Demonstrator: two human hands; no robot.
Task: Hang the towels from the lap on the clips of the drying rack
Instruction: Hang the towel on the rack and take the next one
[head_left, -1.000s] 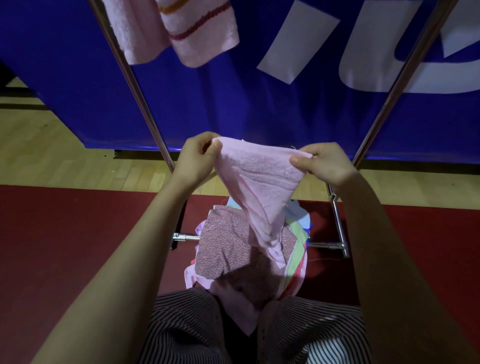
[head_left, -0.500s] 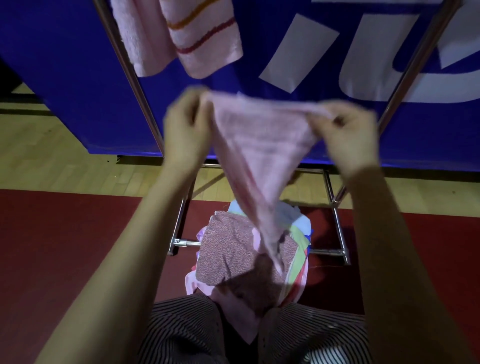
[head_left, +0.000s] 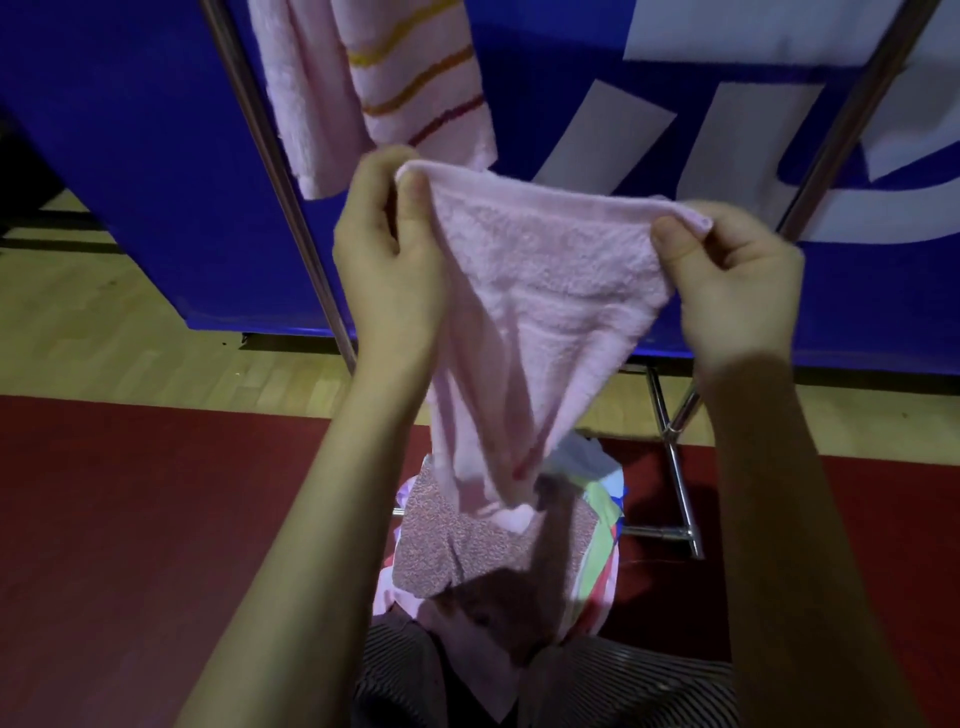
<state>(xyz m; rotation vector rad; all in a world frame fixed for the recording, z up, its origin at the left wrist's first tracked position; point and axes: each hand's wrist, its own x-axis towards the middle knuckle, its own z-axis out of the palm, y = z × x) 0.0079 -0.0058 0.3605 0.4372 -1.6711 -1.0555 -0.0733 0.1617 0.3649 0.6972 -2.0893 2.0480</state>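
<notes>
pink towel (head_left: 545, 291) lifted higher | left hand (head_left: 389, 260), right hand (head_left: 737, 280) pinch its corners | striped towel (head_left: 415, 78) hangs just behind

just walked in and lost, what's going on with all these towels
A seated person holds a pink towel stretched out, the left hand and right hand each pinching a top corner. Its lower end hangs down over the pile of towels on the lap. A striped towel already hangs by the drying rack. The held one is not yet hung.
</notes>
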